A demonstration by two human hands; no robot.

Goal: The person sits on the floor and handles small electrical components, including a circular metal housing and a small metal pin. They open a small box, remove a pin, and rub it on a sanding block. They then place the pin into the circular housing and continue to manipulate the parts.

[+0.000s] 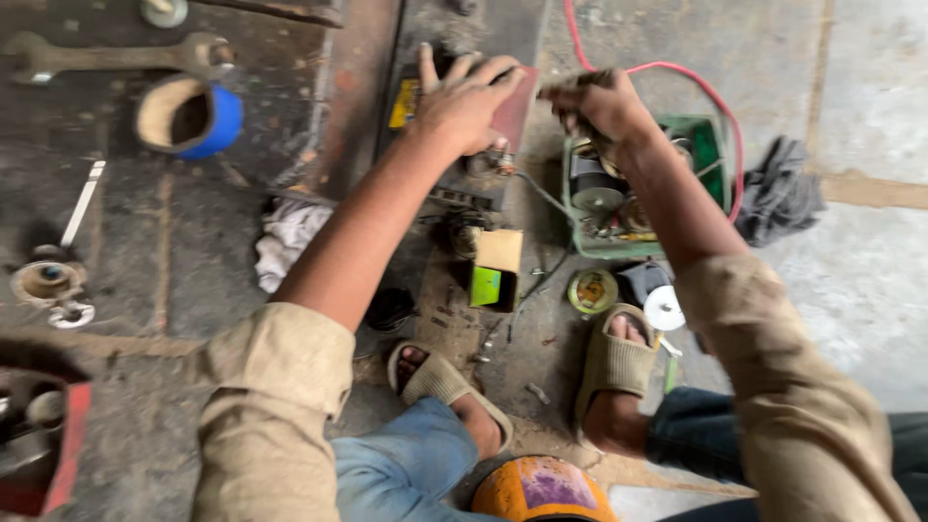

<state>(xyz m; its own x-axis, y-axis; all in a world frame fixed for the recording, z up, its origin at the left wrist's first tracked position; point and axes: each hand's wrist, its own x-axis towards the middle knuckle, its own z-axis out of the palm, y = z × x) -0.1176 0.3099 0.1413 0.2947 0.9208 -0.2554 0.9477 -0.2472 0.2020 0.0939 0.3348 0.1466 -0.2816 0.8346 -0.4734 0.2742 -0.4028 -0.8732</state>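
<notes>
The dark, grimy rectangular metal machine block (pixel 474 145) with a yellow sticker lies on the concrete floor (pixel 851 290), straight ahead of the person's sandalled feet. The left hand (pixel 464 101) rests flat on top of this block, fingers spread and open, gripping nothing. The right hand (pixel 599 101) hovers just to the right of the block, fingers curled around something small and dark; motion blur hides what it is.

Directly under the right hand, beside the block, stands a green open-topped tray of motor parts and wiring (pixel 710 145). A red cable (pixel 677 70) loops from above the block around the tray's far side. A crumpled dark grey cloth (pixel 778 193) lies right of the tray.

Below the block, toward the feet, sits a small open cardboard box with a green side (pixel 495 271), with a round yellow-green tin lid (pixel 592 290) and a white disc (pixel 664 309) to its right. Left of the block lies a white rag (pixel 285 237); further left, a blue-rimmed cylindrical cap (pixel 188 118) and a large steel open-ended spanner (pixel 116 58).
</notes>
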